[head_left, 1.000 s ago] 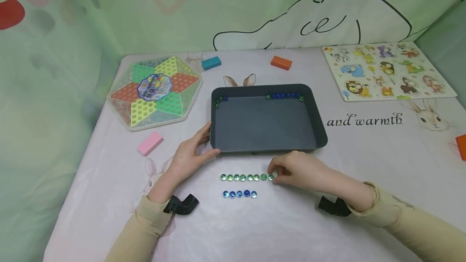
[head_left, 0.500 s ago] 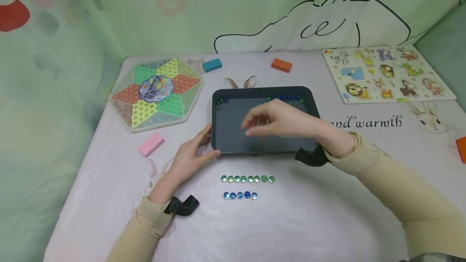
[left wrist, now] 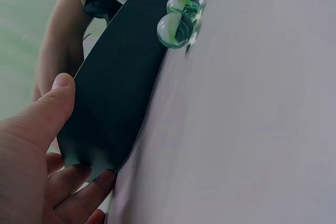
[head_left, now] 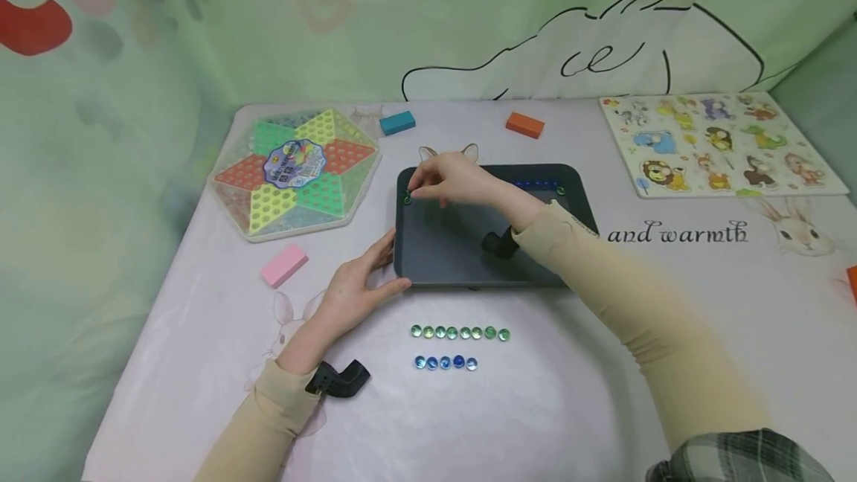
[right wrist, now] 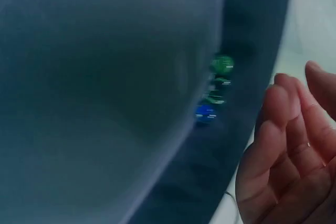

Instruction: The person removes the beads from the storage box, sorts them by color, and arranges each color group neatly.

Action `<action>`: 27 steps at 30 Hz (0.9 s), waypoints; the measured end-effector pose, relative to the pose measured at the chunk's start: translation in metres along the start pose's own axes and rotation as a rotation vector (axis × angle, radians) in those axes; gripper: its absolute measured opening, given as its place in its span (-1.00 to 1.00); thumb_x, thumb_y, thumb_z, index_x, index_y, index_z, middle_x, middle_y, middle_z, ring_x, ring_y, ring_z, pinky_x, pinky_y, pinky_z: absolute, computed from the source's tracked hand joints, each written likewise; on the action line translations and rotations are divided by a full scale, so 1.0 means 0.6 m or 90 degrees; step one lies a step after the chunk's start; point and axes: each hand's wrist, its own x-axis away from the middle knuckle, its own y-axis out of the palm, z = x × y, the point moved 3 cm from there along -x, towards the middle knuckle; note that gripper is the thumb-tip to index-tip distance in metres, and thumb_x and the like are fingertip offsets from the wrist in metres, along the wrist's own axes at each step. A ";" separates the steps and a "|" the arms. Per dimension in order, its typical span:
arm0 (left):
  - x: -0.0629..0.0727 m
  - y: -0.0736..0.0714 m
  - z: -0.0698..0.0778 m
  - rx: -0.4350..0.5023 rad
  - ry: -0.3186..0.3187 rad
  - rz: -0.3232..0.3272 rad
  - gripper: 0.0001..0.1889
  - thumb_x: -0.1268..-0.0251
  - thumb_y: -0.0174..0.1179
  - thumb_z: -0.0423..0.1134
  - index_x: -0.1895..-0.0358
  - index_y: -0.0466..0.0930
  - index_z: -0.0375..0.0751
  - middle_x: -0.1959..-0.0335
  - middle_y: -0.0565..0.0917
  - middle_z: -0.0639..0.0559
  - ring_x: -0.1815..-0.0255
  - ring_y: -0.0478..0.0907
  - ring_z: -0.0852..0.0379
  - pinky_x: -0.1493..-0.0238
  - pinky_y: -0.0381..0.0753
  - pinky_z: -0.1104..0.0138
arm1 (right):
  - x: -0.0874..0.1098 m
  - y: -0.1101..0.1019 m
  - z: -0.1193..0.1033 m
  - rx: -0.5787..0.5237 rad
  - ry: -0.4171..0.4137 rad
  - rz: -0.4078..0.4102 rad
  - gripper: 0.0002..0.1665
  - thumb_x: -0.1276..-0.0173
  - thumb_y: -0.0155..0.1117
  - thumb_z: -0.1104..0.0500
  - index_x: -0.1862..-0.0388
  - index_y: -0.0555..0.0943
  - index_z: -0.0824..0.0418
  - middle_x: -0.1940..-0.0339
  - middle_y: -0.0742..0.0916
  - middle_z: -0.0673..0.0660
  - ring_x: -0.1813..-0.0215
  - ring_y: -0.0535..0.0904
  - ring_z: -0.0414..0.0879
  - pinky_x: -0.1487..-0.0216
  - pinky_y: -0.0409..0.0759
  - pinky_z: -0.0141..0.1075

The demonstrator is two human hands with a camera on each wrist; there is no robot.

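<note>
My left hand [head_left: 351,292] holds the front left corner of a dark grey tray [head_left: 442,262]; in the left wrist view its thumb lies at the rim and its fingers bend round the corner. Over the tray's back left corner is my right hand [head_left: 448,177], fingers loosely bent beside a few green marbles [right wrist: 223,65] and a blue marble [right wrist: 205,113]. A gap shows between its thumb and fingers, with nothing seen between them. In front of the tray lie a row of green marbles [head_left: 452,333] and a shorter row of blue marbles [head_left: 445,363].
Along the tray's back wall sit blue marbles [head_left: 538,185], partly behind the right arm. A hexagonal Chinese checkers board [head_left: 321,195] lies left, an animal puzzle board [head_left: 723,143] back right. Around them are a pink block [head_left: 284,265], a blue block [head_left: 398,123] and an orange block [head_left: 525,125].
My right hand has moved from the right end of the green marble row, across the tray, to its back left corner. The left hand has stayed on the tray; both front rows look the same.
</note>
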 end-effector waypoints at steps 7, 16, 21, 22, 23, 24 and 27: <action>0.000 0.003 0.001 -0.005 -0.003 -0.002 -0.19 -0.14 0.25 0.03 -0.44 0.06 0.08 -0.21 0.50 -0.03 -0.19 0.47 0.03 -0.23 0.35 0.05 | -0.025 0.024 0.025 0.073 0.024 -0.008 -0.71 -0.30 0.22 0.13 0.04 0.60 0.20 0.45 0.69 0.16 0.58 0.56 -0.06 0.50 0.50 -0.35; 0.002 0.002 0.002 -0.011 -0.010 -0.001 -0.18 -0.14 0.25 0.03 -0.45 0.05 0.08 -0.22 0.50 -0.06 -0.20 0.47 0.03 -0.23 0.34 0.04 | -0.032 0.041 0.024 0.121 0.051 -0.015 -0.71 -0.30 0.23 0.09 0.03 0.60 0.15 0.41 0.70 0.11 0.58 0.57 -0.14 0.48 0.52 -0.33; 0.001 0.003 0.002 -0.010 -0.001 0.001 -0.19 -0.14 0.25 0.03 -0.45 0.05 0.06 -0.21 0.50 -0.07 -0.20 0.47 0.03 -0.24 0.34 0.05 | -0.036 0.047 0.020 0.155 0.086 -0.005 -0.75 -0.28 0.24 0.06 0.10 0.63 0.11 0.35 0.71 0.08 0.55 0.58 -0.16 0.45 0.51 -0.32; 0.001 0.003 0.002 -0.010 0.001 0.002 -0.19 -0.14 0.25 0.02 -0.45 0.05 0.06 -0.20 0.51 -0.07 -0.20 0.47 0.03 -0.24 0.34 0.05 | -0.037 0.047 0.019 0.162 0.091 -0.003 -0.75 -0.28 0.25 0.05 0.11 0.63 0.10 0.34 0.70 0.07 0.54 0.59 -0.16 0.44 0.51 -0.32; 0.002 0.003 0.002 -0.009 0.003 0.003 -0.19 -0.14 0.25 0.02 -0.44 0.06 0.06 -0.20 0.51 -0.07 -0.19 0.47 0.03 -0.24 0.34 0.05 | -0.037 0.048 0.017 0.168 0.095 -0.001 -0.76 -0.28 0.25 0.05 0.12 0.63 0.10 0.33 0.70 0.07 0.53 0.59 -0.16 0.43 0.51 -0.31; 0.002 0.003 0.002 -0.009 0.005 0.004 -0.19 -0.14 0.25 0.02 -0.44 0.06 0.06 -0.20 0.51 -0.07 -0.19 0.48 0.03 -0.24 0.34 0.05 | -0.037 0.048 0.016 0.174 0.098 0.000 -0.76 -0.28 0.25 0.04 0.13 0.63 0.09 0.33 0.70 0.06 0.52 0.59 -0.16 0.43 0.50 -0.31; 0.002 0.003 0.001 -0.007 0.008 0.005 -0.19 -0.14 0.25 0.01 -0.44 0.06 0.07 -0.19 0.52 -0.08 -0.19 0.48 0.03 -0.24 0.35 0.06 | -0.035 0.047 0.015 0.181 0.099 -0.001 -0.76 -0.28 0.24 0.03 0.13 0.63 0.08 0.33 0.70 0.05 0.50 0.58 -0.17 0.42 0.49 -0.31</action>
